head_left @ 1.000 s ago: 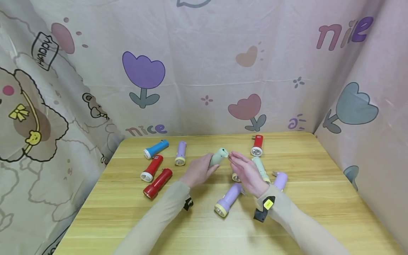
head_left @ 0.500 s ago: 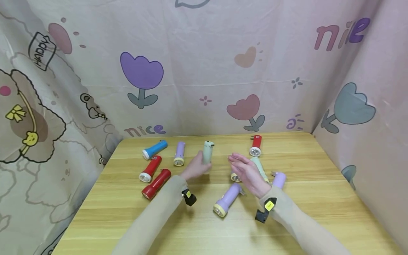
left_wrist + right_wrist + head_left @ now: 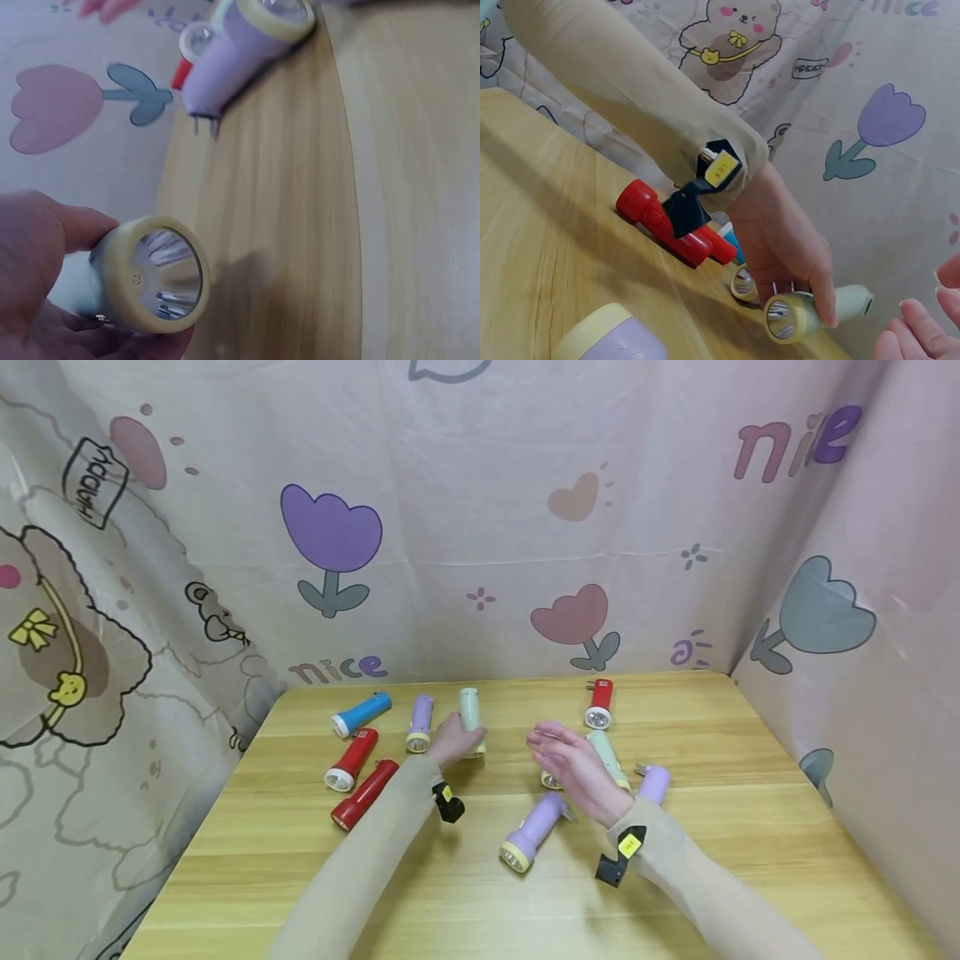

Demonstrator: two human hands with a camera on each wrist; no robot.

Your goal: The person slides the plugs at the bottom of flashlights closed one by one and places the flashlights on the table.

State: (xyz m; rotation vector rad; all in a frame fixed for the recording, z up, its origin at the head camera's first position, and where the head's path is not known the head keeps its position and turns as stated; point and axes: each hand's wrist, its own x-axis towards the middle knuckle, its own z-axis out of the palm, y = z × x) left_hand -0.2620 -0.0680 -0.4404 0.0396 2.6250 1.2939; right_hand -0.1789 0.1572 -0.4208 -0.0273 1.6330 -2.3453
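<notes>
My left hand (image 3: 452, 742) grips a mint-green flashlight (image 3: 469, 710) with a cream head, just right of a purple flashlight (image 3: 420, 718) toward the back. In the left wrist view, thumb and fingers wrap the held flashlight (image 3: 157, 274), lens facing the camera. The right wrist view shows its lens end low near the tabletop; contact is unclear. My right hand (image 3: 581, 768) hovers with fingers extended, holding nothing. Behind it lie a second mint-green flashlight (image 3: 606, 756) and a mostly hidden one with a cream rim (image 3: 551, 779). A purple flashlight (image 3: 534, 831) with prongs lies nearer me.
At the left lie a blue flashlight (image 3: 362, 714), a red one with a white head (image 3: 352, 760) and an all-red one (image 3: 365, 795). A red flashlight (image 3: 599, 703) sits at the back right, and a purple one (image 3: 655, 783) beside my right wrist. Patterned curtains enclose the wooden table (image 3: 465, 910).
My left hand has carried the mint-green flashlight leftward, away from the right hand, and lowered it beside the purple one. The right hand has stayed nearly in place.
</notes>
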